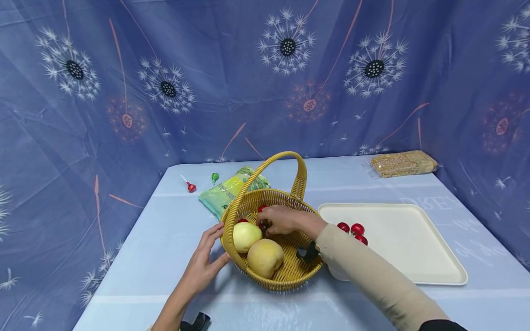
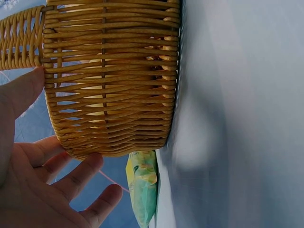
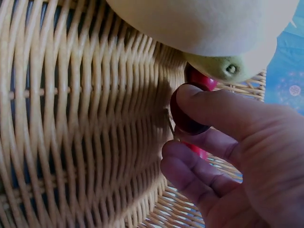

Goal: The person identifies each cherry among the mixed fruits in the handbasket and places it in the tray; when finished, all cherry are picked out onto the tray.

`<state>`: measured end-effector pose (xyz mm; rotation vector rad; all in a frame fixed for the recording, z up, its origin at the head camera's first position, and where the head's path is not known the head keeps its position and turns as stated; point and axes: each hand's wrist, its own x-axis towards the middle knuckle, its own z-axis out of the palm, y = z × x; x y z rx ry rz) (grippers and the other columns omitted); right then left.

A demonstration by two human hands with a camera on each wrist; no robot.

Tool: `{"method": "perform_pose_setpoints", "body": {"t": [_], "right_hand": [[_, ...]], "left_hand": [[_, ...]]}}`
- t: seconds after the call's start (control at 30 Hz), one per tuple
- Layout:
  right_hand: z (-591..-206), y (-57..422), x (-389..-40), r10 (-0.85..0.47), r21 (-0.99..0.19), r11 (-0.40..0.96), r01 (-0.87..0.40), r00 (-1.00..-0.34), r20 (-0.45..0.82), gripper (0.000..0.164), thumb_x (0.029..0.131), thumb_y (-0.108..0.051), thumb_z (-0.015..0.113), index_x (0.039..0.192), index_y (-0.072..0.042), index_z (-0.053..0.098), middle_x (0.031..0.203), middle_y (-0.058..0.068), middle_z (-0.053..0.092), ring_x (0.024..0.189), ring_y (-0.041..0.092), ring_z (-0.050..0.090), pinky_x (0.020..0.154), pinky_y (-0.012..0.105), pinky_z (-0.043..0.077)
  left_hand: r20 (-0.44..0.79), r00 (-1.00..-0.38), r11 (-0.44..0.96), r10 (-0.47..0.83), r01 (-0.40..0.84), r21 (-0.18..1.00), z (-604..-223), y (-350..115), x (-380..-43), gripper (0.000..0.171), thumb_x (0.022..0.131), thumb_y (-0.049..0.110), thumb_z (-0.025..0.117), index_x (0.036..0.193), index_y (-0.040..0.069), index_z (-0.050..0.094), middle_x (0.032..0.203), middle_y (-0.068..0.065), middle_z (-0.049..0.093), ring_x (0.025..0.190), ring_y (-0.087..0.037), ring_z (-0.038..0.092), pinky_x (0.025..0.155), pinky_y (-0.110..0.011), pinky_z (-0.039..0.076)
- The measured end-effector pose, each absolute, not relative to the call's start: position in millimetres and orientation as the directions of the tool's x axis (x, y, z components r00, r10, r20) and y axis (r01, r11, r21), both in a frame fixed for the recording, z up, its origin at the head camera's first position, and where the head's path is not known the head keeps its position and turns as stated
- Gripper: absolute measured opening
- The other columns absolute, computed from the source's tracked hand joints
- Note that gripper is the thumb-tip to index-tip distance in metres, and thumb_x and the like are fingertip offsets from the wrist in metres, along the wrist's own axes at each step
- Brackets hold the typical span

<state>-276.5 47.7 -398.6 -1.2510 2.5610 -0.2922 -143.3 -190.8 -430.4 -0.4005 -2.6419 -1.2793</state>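
In the head view my right hand reaches into a yellow wicker basket and pinches a dark red cherry between thumb and fingers. A thin stem hangs from it in the right wrist view. Beside that hand lie a pale green-yellow fruit, a larger yellow peach-like fruit and red cherries, partly covered. My left hand rests against the basket's left side with spread fingers; its thumb touches the rim near the handle in the left wrist view.
Right of the basket, a cream tray bears several red cherries. Behind the basket lies a green and yellow packet, with red and green lollipops near it. A bag of grain-like food lies at the back right.
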Motion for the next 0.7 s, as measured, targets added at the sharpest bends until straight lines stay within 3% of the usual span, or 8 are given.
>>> {"method": "perform_pose_setpoints", "body": {"t": [0.27, 0.5, 0.7], "right_hand": [[-375.0, 59.3, -271.0, -0.810, -0.340, 0.562, -0.754, -0.584, -0.046, 0.032, 0.086, -0.020, 0.068, 0.118, -0.017, 0.063, 0.108, -0.003, 0.060, 0.093, 0.016, 0.057, 0.086, 0.033, 0.045], [-353.5, 75.3, -258.1, -0.803, -0.354, 0.542, -0.762, -0.594, 0.049, 0.035, 0.088, -0.021, 0.065, 0.122, -0.017, 0.061, 0.117, -0.004, 0.059, 0.108, 0.013, 0.056, 0.092, 0.034, 0.047], [-339.0, 95.5, -243.2, -0.794, -0.329, 0.521, -0.787, -0.589, 0.151, 0.034, 0.087, -0.020, 0.067, 0.120, -0.018, 0.062, 0.117, -0.004, 0.062, 0.106, 0.014, 0.057, 0.088, 0.034, 0.050]], "left_hand": [[0.285, -0.944, 0.594, 0.166, 0.326, 0.736, -431.2, -191.5, -143.3, 0.059, 0.087, 0.031, 0.067, 0.139, 0.021, 0.043, 0.151, 0.001, 0.032, 0.140, -0.031, 0.032, 0.105, -0.063, 0.031], [0.278, -0.947, 0.593, 0.164, 0.320, 0.739, -430.6, -191.7, -143.1, 0.060, 0.087, 0.032, 0.067, 0.140, 0.020, 0.043, 0.151, 0.001, 0.032, 0.140, -0.031, 0.032, 0.106, -0.063, 0.031], [0.283, -0.944, 0.592, 0.170, 0.327, 0.737, -431.1, -192.1, -143.3, 0.060, 0.087, 0.032, 0.067, 0.140, 0.020, 0.043, 0.151, 0.001, 0.032, 0.140, -0.031, 0.032, 0.105, -0.063, 0.031]]}}
